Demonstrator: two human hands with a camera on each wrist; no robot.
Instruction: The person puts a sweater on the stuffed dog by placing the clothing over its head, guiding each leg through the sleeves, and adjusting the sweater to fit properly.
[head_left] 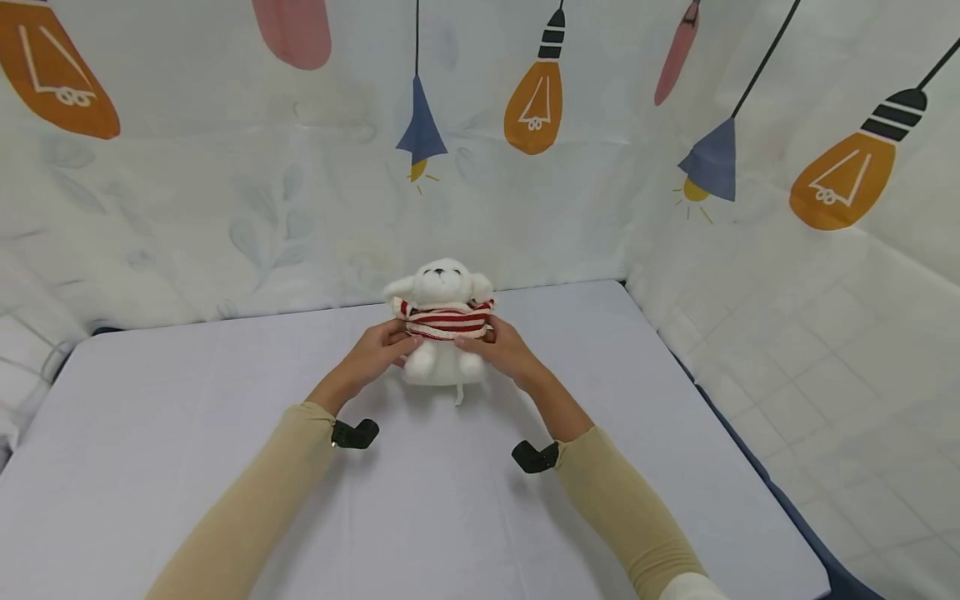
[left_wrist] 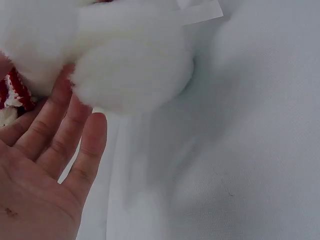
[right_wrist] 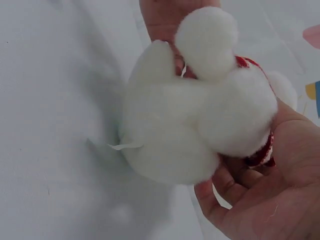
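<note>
A white plush toy [head_left: 442, 287] in a red-and-white striped knitted sweater [head_left: 450, 321] faces the head camera near the far edge of the table. My left hand [head_left: 381, 348] grips its left side in the head view, thumb across the front at the sweater's hem. On the other side my right hand [head_left: 504, 346] holds it the same way, fingers behind the body. Fluffy round legs and a small white tag [left_wrist: 202, 13] show in the left wrist view. In the right wrist view, the toy's underside [right_wrist: 165, 125] faces the camera and my right fingers [right_wrist: 227, 185] curl behind it.
A white cloth covers the table [head_left: 187, 433]. Behind and to the right hang white curtains [head_left: 315, 192] printed with lamps and bulbs. Dark wrist camera mounts [head_left: 356, 434] stick inward from both tan sleeves [head_left: 247, 500].
</note>
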